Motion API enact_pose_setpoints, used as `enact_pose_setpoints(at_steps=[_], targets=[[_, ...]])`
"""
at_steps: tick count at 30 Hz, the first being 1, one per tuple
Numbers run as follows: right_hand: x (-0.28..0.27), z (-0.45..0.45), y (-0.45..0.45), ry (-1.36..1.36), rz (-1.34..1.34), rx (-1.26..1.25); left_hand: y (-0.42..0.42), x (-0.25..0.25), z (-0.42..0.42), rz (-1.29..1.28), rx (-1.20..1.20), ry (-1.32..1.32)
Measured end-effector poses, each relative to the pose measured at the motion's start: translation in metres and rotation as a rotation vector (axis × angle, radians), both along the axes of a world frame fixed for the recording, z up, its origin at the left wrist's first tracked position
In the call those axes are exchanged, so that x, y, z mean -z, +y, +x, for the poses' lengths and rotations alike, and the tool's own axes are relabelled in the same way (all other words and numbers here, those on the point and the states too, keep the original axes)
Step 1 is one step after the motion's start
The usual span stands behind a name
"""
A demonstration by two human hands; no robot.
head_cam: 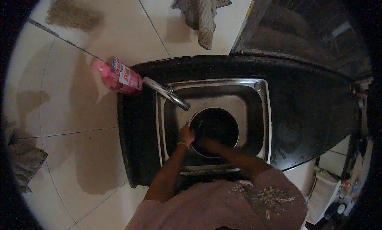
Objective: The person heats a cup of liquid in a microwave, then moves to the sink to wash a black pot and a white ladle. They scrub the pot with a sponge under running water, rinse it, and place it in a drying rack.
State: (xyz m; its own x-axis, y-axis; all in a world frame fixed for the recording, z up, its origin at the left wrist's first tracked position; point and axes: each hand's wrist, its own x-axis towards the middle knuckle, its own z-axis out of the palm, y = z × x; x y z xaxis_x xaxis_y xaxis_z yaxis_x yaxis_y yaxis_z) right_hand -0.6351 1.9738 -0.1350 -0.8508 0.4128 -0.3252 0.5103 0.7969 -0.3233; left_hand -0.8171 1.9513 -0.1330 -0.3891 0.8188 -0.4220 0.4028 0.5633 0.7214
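Note:
A round dark pan or basin [222,125] with a thin bright rim sits in the stainless steel sink [256,110]. My left hand [187,135], with a band at the wrist, grips the left side of that rim. Over the dark interior is my right hand [210,145], blurred; its fingers and anything in them cannot be made out. The spout of a chrome faucet [170,97] reaches over the sink's left part, its tip above and left of the vessel. No running water can be seen at the spout.
A pink pump bottle [126,80] with a printed label stands at the black countertop's [304,110] upper left corner. Cloths [206,18] hang on the tiled wall, near a brown bristly brush or mat [73,15]. At the lower right is a white bin or box [323,194].

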Motion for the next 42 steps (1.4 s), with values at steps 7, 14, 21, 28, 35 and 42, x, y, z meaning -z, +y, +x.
enact_pose_setpoints(at_steps=[7,14,21,28,35,42], targets=[[0.064,0.031,0.082,0.193,-0.078,0.312,0.028,-0.058,0.017,-0.081,0.221,0.192],[0.034,0.023,0.025,0.099,-0.185,0.024,0.025,-0.064,0.016,-0.122,0.114,0.207],[0.047,0.043,0.033,0.062,-0.166,-0.071,0.024,-0.064,0.015,-0.136,0.153,0.256],[0.04,0.024,0.062,0.243,0.393,0.034,0.023,-0.057,0.01,-0.121,0.2,0.189],[-0.028,0.042,0.011,0.133,0.333,0.178,0.013,-0.057,0.036,-0.024,0.004,0.235],[-0.008,0.037,0.001,-0.006,-0.334,0.027,0.007,0.025,0.011,-0.039,0.011,0.096]])
